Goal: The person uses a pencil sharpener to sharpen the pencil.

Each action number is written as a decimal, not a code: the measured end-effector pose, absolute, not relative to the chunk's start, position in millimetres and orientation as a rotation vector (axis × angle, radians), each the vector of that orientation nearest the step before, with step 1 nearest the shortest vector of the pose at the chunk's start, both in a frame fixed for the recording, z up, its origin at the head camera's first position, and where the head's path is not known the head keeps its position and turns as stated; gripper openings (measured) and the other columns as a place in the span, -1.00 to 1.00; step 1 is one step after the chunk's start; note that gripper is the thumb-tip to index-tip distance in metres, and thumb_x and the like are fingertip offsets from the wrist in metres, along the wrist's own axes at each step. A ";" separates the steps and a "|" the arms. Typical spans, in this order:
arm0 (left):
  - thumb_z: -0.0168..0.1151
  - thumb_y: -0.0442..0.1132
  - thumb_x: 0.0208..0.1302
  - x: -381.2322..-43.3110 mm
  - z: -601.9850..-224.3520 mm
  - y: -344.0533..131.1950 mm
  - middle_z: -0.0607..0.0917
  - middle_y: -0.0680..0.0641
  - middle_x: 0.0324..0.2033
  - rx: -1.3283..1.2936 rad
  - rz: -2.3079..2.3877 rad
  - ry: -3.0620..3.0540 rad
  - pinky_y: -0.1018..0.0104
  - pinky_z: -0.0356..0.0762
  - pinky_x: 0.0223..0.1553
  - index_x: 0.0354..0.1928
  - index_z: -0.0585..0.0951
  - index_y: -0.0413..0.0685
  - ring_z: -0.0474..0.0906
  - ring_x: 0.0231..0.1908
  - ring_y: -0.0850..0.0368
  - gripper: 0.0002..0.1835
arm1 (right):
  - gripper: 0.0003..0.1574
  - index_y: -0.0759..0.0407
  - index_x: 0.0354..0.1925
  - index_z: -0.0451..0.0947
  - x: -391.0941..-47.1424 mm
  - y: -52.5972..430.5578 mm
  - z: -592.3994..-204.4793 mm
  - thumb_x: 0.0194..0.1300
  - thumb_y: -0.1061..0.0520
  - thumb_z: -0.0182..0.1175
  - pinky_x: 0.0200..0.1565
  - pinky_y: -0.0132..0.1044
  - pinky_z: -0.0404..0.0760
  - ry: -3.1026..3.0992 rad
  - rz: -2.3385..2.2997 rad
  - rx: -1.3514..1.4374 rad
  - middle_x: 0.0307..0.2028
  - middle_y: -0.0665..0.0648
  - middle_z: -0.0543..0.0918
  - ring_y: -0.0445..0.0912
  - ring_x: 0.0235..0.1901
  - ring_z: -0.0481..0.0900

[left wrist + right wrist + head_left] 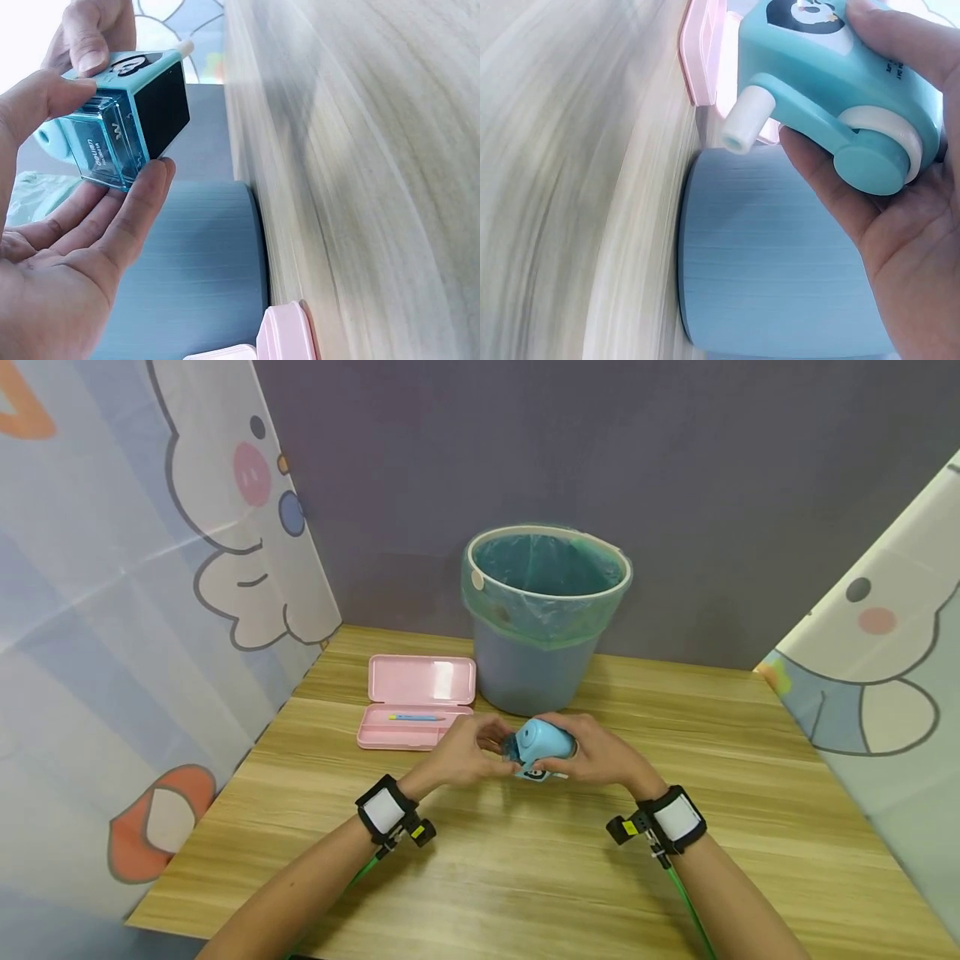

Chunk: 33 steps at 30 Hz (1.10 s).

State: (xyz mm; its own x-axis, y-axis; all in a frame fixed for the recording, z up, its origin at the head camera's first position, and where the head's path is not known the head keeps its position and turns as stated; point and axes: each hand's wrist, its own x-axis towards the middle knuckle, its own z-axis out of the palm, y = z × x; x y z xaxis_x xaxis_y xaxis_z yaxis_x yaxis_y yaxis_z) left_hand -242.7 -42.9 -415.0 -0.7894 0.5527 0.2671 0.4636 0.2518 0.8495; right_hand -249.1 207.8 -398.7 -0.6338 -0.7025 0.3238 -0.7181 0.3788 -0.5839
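A light blue crank pencil sharpener (545, 740) is held above the table between both hands, tilted. My right hand (592, 749) grips its body; the right wrist view shows the crank handle (802, 112) with a white knob and a panda picture on the casing. On the other end sits a see-through blue shavings drawer (101, 142). My left hand (467, 749) holds this drawer, thumb on one side and fingertips (154, 180) under the other. The drawer sits against the sharpener's body in the left wrist view.
Behind the hands stands a grey-blue bin (528, 668) lined with a green bag. Left of it lies an open pink pencil case (422, 681) with a blue pencil (416, 717) inside. The wooden table (750, 793) meets a dark wall at the back and printed cloths at both sides.
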 end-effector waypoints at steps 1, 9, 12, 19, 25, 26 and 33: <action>0.52 -0.26 -0.02 -242.8 -415.2 -43.5 0.68 -0.11 -0.22 0.980 1.595 2.415 0.24 0.63 -0.13 -0.08 0.60 -0.27 0.66 -0.23 0.11 -0.55 | -0.30 0.13 0.21 0.51 -249.4 208.4 -398.4 0.13 -0.02 0.44 -0.20 -0.23 0.63 -2.590 1.113 1.340 -0.07 -0.01 0.65 -0.18 -0.18 0.62; 0.52 -0.30 -0.03 -242.3 -415.4 -47.8 0.68 -0.11 -0.22 0.979 1.650 2.382 0.17 0.63 -0.12 -0.08 0.60 -0.27 0.67 -0.23 0.10 -0.56 | -0.31 0.09 0.21 0.51 -248.0 205.6 -391.9 0.16 -0.10 0.40 -0.17 -0.25 0.62 -2.607 1.050 1.350 -0.06 -0.06 0.65 -0.21 -0.15 0.62; 0.52 -0.30 -0.04 -242.2 -414.4 -49.6 0.68 -0.11 -0.22 0.991 1.668 2.384 0.17 0.63 -0.12 -0.08 0.60 -0.27 0.67 -0.21 0.06 -0.55 | -0.32 0.10 0.21 0.51 -248.1 203.9 -389.4 0.17 -0.09 0.40 -0.18 -0.25 0.63 -2.607 1.036 1.351 -0.07 -0.06 0.65 -0.21 -0.16 0.62; 0.54 -0.25 -0.03 -242.2 -412.2 -52.9 0.71 -0.09 -0.20 0.997 1.665 2.433 0.17 0.62 -0.10 -0.07 0.64 -0.21 0.66 -0.16 0.05 -0.55 | -0.32 0.08 0.20 0.53 -250.0 201.7 -386.2 0.16 -0.12 0.40 -0.19 -0.26 0.62 -2.584 0.985 1.354 -0.08 -0.10 0.65 -0.23 -0.17 0.61; 0.54 -0.26 -0.03 -240.8 -410.3 -54.1 0.72 -0.14 -0.18 0.996 1.662 2.447 0.15 0.61 -0.08 -0.03 0.64 -0.26 0.67 -0.15 0.00 -0.52 | -0.30 0.09 0.19 0.54 -250.1 199.7 -382.6 0.13 -0.11 0.43 -0.20 -0.27 0.62 -2.589 0.939 1.342 -0.10 -0.09 0.67 -0.24 -0.19 0.61; 0.54 -0.28 -0.03 -240.0 -409.3 -54.1 0.72 -0.17 -0.18 0.995 1.663 2.450 0.13 0.61 -0.08 -0.03 0.63 -0.29 0.67 -0.14 -0.03 -0.52 | -0.29 0.10 0.19 0.54 -250.1 199.4 -382.1 0.12 -0.11 0.43 -0.20 -0.27 0.62 -2.595 0.932 1.335 -0.10 -0.09 0.67 -0.24 -0.20 0.62; 0.46 -0.44 0.00 -225.4 -388.2 -53.4 0.68 -0.39 -0.17 0.975 1.675 2.436 -0.11 0.55 -0.04 -0.02 0.59 -0.49 0.63 -0.13 -0.29 -0.54 | -0.26 0.13 0.22 0.52 -248.4 197.2 -377.8 0.14 -0.14 0.41 -0.20 -0.26 0.62 -2.640 0.878 1.304 -0.09 -0.06 0.67 -0.22 -0.21 0.61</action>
